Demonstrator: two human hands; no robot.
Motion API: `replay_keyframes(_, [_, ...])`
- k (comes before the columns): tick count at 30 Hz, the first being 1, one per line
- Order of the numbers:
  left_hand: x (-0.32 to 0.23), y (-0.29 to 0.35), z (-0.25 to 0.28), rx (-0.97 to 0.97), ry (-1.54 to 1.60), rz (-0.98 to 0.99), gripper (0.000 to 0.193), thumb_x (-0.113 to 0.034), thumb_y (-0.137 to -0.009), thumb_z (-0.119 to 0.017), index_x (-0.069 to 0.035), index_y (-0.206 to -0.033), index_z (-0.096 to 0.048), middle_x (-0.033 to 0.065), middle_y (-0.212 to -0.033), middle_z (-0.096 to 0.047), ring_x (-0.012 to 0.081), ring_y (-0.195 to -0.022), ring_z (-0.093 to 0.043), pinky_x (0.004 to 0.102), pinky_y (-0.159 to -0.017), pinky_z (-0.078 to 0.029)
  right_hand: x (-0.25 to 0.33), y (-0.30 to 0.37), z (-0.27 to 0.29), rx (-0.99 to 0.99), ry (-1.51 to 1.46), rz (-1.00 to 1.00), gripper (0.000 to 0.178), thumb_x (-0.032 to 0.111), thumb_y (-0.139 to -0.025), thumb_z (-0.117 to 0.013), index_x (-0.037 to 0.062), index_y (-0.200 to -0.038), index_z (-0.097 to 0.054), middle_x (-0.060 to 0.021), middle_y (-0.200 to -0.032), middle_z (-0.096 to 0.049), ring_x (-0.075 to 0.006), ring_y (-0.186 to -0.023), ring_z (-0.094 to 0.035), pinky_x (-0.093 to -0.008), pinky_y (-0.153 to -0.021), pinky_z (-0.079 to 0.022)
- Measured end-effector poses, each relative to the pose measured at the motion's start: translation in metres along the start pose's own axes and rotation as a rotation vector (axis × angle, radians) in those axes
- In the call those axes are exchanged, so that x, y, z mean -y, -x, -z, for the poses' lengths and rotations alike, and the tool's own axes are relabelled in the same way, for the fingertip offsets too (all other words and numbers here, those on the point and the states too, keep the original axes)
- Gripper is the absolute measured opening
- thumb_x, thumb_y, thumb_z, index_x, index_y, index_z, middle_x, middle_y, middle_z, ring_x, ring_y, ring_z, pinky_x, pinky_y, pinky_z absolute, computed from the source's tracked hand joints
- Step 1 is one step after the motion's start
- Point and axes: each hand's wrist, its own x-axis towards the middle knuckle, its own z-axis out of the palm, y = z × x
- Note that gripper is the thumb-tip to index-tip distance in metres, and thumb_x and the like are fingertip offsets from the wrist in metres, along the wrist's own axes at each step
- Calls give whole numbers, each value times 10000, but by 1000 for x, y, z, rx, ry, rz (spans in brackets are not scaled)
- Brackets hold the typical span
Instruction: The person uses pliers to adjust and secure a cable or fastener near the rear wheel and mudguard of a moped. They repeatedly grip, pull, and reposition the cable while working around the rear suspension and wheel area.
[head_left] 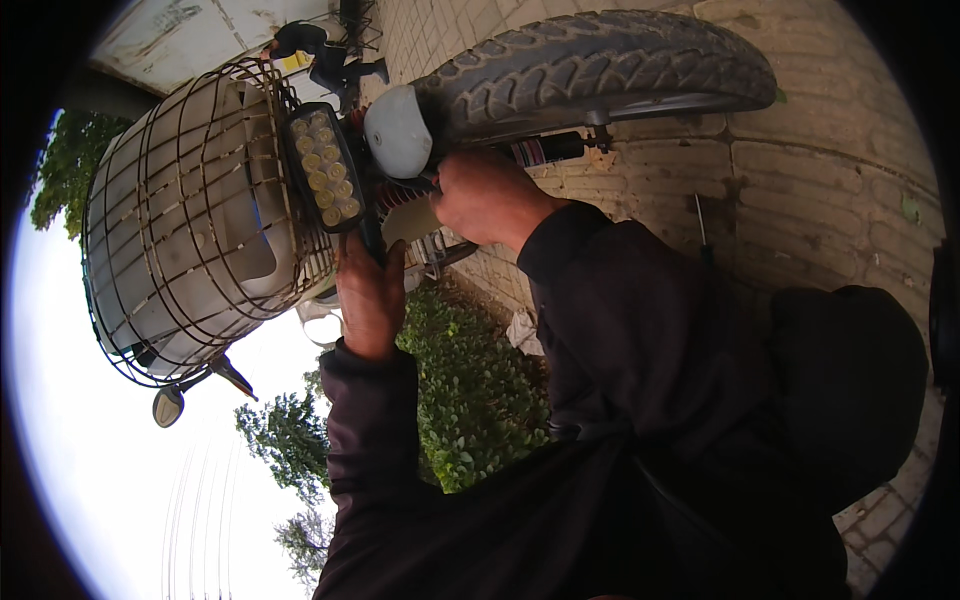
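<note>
A two-wheeler's front end lies sideways across the picture. Its knobbly front tyre [600, 65] runs along the top, beside a small grey mudguard [398, 132]. My left hand [370, 300] is closed at the lower end of a black LED lamp [322, 165] with round lenses, thumb and fingers on either side of the dark housing. My right hand [490, 197] is closed just below the mudguard, next to the black fork leg [552, 150]. Its fingertips are partly hidden, and whatever they grip cannot be made out. A red coil spring [388, 198] shows between the hands.
A rusty wire basket [190, 225] holding a pale container juts out left, with a mirror [168, 406] below it. A thin screwdriver [702, 222] lies on the paving [810, 200]. A green hedge [470, 375] grows behind my arms. Another person [322, 62] in dark clothes is at the top.
</note>
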Motion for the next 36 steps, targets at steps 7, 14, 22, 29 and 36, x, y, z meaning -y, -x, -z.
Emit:
replay_keyframes(7, [15,-8,-18,-55,26,-59,499,-140,-923,-742,48,-1337,-537,288,-1027,-693,453,-904,-678,481,-794,-532,-1,0,-1,-11,-20,19,233,161,-816,-646,28,-949,-783,-262,-990,-738,-442,-951,-718,-502,-852,-574])
replay_keyframes(14, [17,-9,-22,-40,36,-33,451,-164,-960,-694,57,-1323,-543,312,-1076,-677,497,-986,-651,512,-839,-514,-3,-1,-2,-13,-40,-1,233,164,-818,-647,23,-944,-782,-258,-969,-739,-437,-933,-721,-500,-844,-574])
replay_keyframes(22, [12,-11,-18,-26,58,66,375,-204,-968,-707,43,-1231,-605,252,-963,-708,415,-856,-693,464,-756,-535,-5,-2,-2,-21,-33,17,236,174,-812,-655,14,-935,-778,-261,-957,-738,-438,-923,-720,-499,-843,-573])
replay_keyframes(29, [-8,0,-6,60,574,240,229,-178,-971,-717,-1,-1104,-659,94,-823,-662,181,-738,-600,341,-698,-499,2,0,0,0,78,17,298,243,-894,-648,-28,-963,-753,-264,-963,-732,-440,-940,-713,-494,-854,-564])
replay_keyframes(36, [7,2,-16,123,721,335,192,-124,-970,-707,-7,-1119,-675,55,-870,-689,116,-759,-627,300,-710,-517,-2,-2,-4,-8,126,-22,340,361,-931,-679,31,-1005,-711,-193,-987,-733,-392,-966,-698,-494,-865,-511])
